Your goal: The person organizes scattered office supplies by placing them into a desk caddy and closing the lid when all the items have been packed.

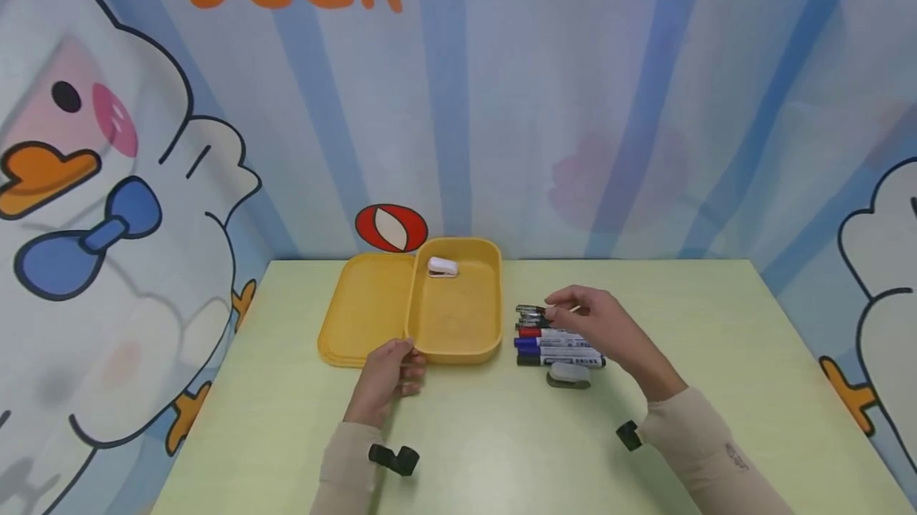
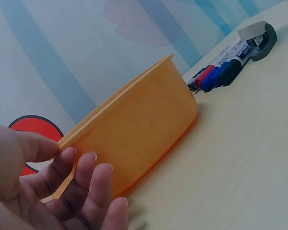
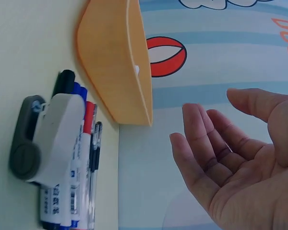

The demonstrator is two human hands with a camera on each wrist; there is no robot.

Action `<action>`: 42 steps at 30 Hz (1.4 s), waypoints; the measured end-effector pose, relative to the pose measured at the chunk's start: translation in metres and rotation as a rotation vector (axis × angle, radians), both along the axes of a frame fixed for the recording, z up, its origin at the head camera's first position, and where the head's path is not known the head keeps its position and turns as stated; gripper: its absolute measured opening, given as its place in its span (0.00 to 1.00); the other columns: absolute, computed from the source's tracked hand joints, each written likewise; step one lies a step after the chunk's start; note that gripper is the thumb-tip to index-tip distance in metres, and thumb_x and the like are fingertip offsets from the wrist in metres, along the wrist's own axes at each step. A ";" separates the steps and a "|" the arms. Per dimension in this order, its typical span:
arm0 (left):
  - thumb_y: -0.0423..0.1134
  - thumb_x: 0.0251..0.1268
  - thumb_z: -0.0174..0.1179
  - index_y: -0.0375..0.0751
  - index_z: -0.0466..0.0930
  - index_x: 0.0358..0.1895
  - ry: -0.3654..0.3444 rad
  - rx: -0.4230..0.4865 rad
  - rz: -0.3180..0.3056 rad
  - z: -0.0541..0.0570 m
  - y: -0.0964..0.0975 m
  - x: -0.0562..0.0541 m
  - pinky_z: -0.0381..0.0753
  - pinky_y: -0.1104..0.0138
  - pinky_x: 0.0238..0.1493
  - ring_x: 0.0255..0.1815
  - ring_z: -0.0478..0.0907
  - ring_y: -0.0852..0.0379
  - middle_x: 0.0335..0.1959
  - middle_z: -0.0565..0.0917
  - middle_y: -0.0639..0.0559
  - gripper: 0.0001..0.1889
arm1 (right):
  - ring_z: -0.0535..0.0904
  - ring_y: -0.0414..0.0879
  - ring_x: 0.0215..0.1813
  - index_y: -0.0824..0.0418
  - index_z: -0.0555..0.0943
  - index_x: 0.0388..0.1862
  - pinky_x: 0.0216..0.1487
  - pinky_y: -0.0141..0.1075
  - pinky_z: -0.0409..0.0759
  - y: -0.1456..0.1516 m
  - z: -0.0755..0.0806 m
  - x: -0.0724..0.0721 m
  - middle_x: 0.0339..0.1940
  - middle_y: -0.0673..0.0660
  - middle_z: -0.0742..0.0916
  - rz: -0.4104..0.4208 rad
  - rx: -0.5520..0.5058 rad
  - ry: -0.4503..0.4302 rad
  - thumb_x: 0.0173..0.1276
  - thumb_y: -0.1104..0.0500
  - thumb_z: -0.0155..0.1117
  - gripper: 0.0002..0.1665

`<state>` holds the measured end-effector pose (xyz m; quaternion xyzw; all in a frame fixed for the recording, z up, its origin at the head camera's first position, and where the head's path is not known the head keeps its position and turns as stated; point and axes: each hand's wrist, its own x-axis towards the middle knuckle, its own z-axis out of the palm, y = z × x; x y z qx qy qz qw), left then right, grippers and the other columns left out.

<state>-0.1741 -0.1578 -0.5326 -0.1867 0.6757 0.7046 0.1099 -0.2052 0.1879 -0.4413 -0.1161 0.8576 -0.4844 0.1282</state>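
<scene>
At the corner of a yellow plastic box (image 1: 456, 357), my left hand (image 1: 390, 376) pinches the rim between thumb and forefinger. The other fingers curve loosely beside its wall in the left wrist view. A small white stapler (image 1: 442, 267) lies inside the box. My right hand (image 1: 598, 324) hovers over a row of pens and holds nothing; its fingers are spread and slightly bent in the right wrist view. Under it lie several clear-barrelled pens (image 1: 528, 310), a red-capped marker (image 1: 530, 333), blue-capped markers (image 2: 209, 79) and a black-capped marker (image 1: 530, 360).
A white-and-grey mini stapler (image 1: 569, 375) sits at the near side of the markers. The yellow lid (image 1: 368, 308) lies flat against the box's left side. Behind the pale table (image 1: 487, 443) hangs a curtain (image 1: 516, 101) printed with ducks and stripes.
</scene>
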 end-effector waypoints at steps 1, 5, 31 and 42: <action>0.45 0.80 0.52 0.37 0.81 0.42 0.000 -0.001 0.002 0.000 0.000 0.000 0.83 0.63 0.33 0.33 0.81 0.56 0.37 0.85 0.48 0.15 | 0.84 0.52 0.52 0.56 0.79 0.61 0.59 0.55 0.80 0.002 -0.002 0.002 0.52 0.57 0.87 -0.003 0.007 -0.003 0.75 0.43 0.62 0.24; 0.45 0.80 0.52 0.37 0.81 0.42 -0.005 -0.001 0.010 -0.001 -0.001 -0.001 0.83 0.63 0.33 0.33 0.81 0.56 0.36 0.85 0.48 0.15 | 0.84 0.55 0.54 0.56 0.79 0.62 0.59 0.55 0.80 0.010 -0.009 0.012 0.53 0.58 0.87 0.003 0.008 -0.016 0.76 0.44 0.61 0.23; 0.46 0.79 0.53 0.37 0.81 0.42 -0.020 -0.001 0.019 0.001 0.001 -0.003 0.83 0.63 0.32 0.33 0.81 0.56 0.37 0.85 0.48 0.15 | 0.82 0.47 0.52 0.61 0.82 0.58 0.47 0.41 0.79 0.032 -0.043 0.046 0.54 0.55 0.87 -0.058 0.041 0.008 0.75 0.48 0.64 0.22; 0.46 0.80 0.53 0.37 0.81 0.43 -0.019 0.000 0.017 -0.001 0.001 -0.001 0.83 0.63 0.32 0.33 0.81 0.55 0.37 0.85 0.49 0.15 | 0.82 0.47 0.52 0.60 0.84 0.56 0.47 0.41 0.79 0.035 -0.051 0.052 0.51 0.54 0.88 -0.090 0.049 0.020 0.74 0.50 0.65 0.19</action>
